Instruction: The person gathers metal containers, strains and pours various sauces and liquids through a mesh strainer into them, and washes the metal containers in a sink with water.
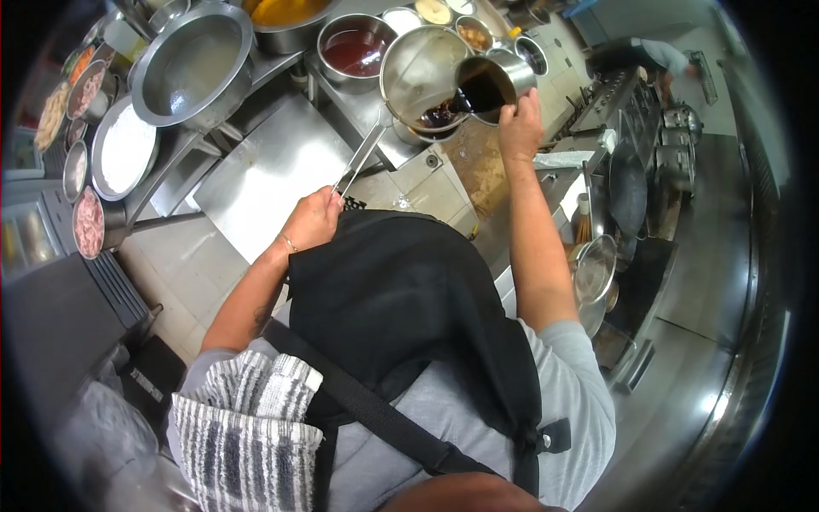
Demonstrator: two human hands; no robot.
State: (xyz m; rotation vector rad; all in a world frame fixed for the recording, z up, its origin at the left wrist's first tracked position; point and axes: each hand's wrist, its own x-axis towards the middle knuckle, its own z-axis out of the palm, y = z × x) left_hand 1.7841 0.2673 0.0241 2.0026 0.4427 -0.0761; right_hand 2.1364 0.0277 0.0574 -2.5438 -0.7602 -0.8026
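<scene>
My left hand [317,218] is closed round the wire handle of a large mesh strainer [414,72], which rests over a metal pot [426,134]. In my right hand [521,128] is a steel container [510,75], tilted to the left. Dark liquid [483,92] runs from its lip into the strainer, where a dark pool shows at the bottom. Left of the strainer stands a pot of red liquid [353,49]. The strainer and the tilted container hide most of the pot beneath.
Left, a big metal basin [194,64], a bowl of white powder [125,152] and a container of raw meat [89,224] stand along a counter. Right, a wok [627,183] and another strainer [595,271] sit by the stove. A person [653,56] bends at the back right.
</scene>
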